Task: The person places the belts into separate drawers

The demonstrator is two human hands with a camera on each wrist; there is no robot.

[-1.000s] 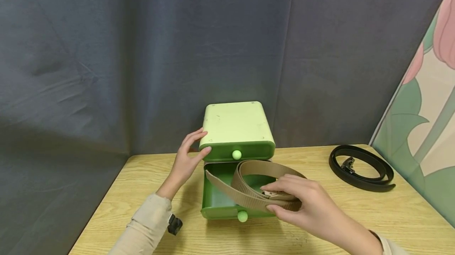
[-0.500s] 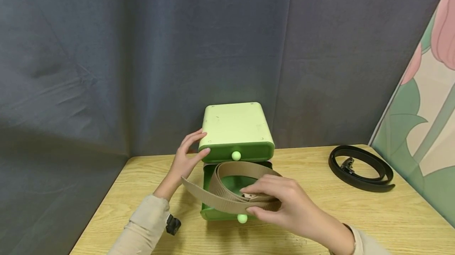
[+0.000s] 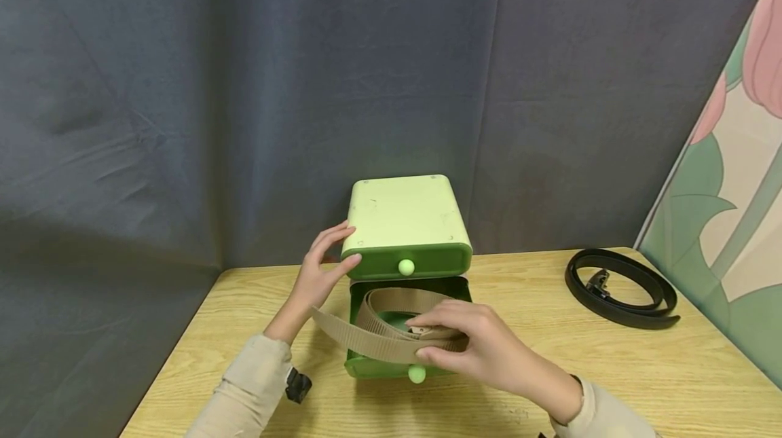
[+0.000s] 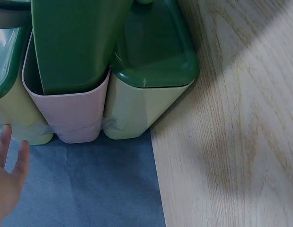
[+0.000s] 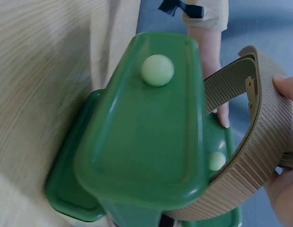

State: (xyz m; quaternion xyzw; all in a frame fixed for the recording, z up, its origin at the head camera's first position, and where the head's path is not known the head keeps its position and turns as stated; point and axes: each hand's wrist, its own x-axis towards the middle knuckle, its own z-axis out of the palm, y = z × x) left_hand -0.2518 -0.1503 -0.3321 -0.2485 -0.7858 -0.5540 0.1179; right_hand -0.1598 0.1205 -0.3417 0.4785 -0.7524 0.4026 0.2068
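Observation:
My left hand [image 3: 314, 282] rests on the left side of a small drawer cabinet [image 3: 406, 214] with a pale green top, fingertips at the top edge and thumb at the front corner. Its middle drawer [image 4: 75, 42], dark green with a round pale knob, is pulled out of a pink section [image 4: 73, 111]. With thumb and fingers, my right hand [image 3: 482, 343] pinches a coiled tan webbing belt [image 3: 379, 346] close over that drawer. A metal buckle [image 3: 419, 331] shows at my right fingertips. The belt's loose end sticks out left, past the drawer's side.
A coiled black belt [image 3: 623, 319] lies at the right on the wooden table [image 3: 580, 377]. A dark grey curtain [image 3: 366, 85] hangs behind the cabinet. A panel printed with flowers [image 3: 702, 200] stands along the right side. The cabinet's lower drawer [image 4: 155, 52] is closed.
My right hand has brought the tan belt leftward, then slightly lower into the pulled-out drawer's opening. My left hand has stayed on the cabinet.

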